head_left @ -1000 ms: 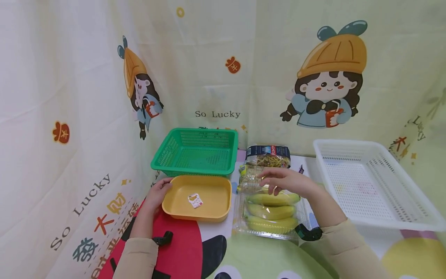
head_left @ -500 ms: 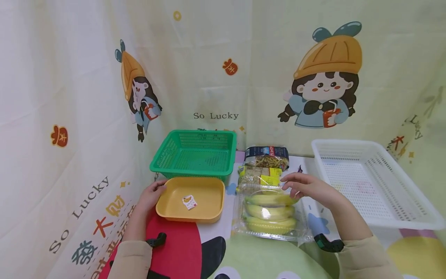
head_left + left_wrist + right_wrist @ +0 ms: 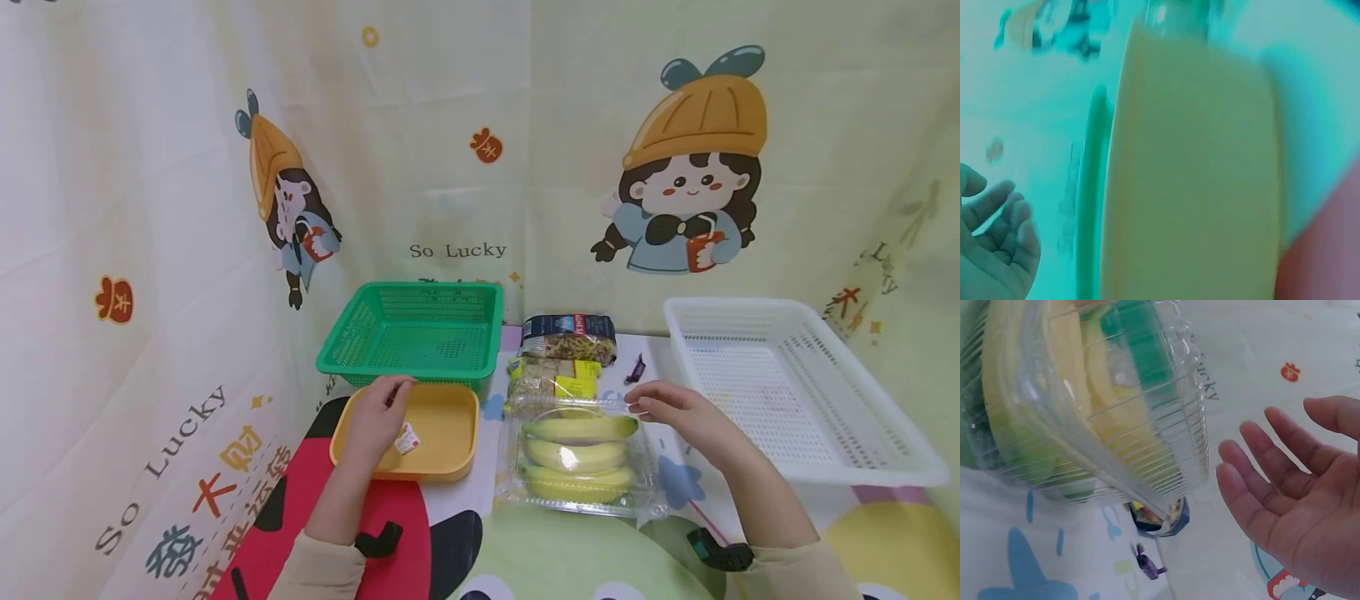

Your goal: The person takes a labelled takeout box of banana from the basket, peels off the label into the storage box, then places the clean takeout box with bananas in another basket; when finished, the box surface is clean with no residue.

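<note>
Above the left part of a yellow plastic basin [image 3: 453, 425] hovers my left hand [image 3: 378, 417], its fingers loosely bent around nothing. A small white label with a banana picture [image 3: 407, 439] lies on the basin's floor, partly behind this hand. The left wrist view is blurred but shows the fingers apart from the basin's wall. My right hand [image 3: 678, 408] is at the far right corner of a clear plastic clamshell box [image 3: 512, 475] holding several bananas [image 3: 576, 456]. In the right wrist view, relaxed fingers [image 3: 1260, 450] stand beside the box, with nothing held.
A green mesh basket [image 3: 408, 373] stands behind the basin. Behind the box lie a yellow-labelled clear packet [image 3: 551, 382] and an Agnesi pasta bag [image 3: 570, 337]. A small purple-wrapped piece [image 3: 636, 369] lies nearby. A white mesh basket [image 3: 757, 400] is at right.
My left hand has left the basin's left rim and moved right, over it. The basin has shifted slightly left. My right hand has moved right, from above the bananas to the box's corner.
</note>
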Demonstrator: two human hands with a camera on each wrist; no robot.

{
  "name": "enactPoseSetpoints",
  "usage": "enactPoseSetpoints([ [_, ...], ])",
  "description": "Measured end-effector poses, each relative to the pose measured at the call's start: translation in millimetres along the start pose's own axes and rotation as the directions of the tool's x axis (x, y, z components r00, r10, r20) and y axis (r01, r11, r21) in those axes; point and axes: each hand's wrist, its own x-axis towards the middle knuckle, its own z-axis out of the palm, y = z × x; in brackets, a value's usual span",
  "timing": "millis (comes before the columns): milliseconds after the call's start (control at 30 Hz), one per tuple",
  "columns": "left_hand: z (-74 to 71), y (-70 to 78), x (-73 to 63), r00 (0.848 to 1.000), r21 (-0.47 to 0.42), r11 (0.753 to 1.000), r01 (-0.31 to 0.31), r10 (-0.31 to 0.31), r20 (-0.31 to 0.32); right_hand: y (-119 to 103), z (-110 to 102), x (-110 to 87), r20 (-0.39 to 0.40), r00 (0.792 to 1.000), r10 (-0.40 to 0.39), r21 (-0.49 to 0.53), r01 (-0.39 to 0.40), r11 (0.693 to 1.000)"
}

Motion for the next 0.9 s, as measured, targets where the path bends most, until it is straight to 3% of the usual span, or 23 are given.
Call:
enactPoseSetpoints([
  [133,29.6,29.2,-11.1,0.995,-0.120,0.993,-0.022,0.034,0.098,4.6,-0.6,-7.1,-0.059,0.998,0.023,-0.009,-0.023,1.000],
  [300,67.8,51.3,-21.3,0.971,-0.269,0.963,-0.021,0.083,0.223,14.1,1.2,-7.9,-0.046,0.996,0.078,0.019,-0.077,0.997],
  [500,105.8,66.2,-33.0,0.944,-0.295,0.955,0.025,0.074,0.321,25.2,7.7,-4.0,-0.005,0.995,0.098,0.043,-0.098,0.994],
  [667,127.8,65.2,-34.6,0.939,-0.316,0.940,0.126,-0.011,0.344,28.0,11.3,-0.6,0.019,0.994,0.107,0.047,-0.108,0.993],
  [800,139.6,61.2,-32.0,0.927,-0.357,0.897,0.260,-0.128,0.354,29.1,13.1,1.5,0.024,0.993,0.111,0.056,-0.113,0.992],
  [900,148.3,59.3,-29.8,0.913,-0.401,0.858,0.321,-0.169,0.371,29.7,13.9,3.5,0.036,0.992,0.122,0.059,-0.124,0.991],
])
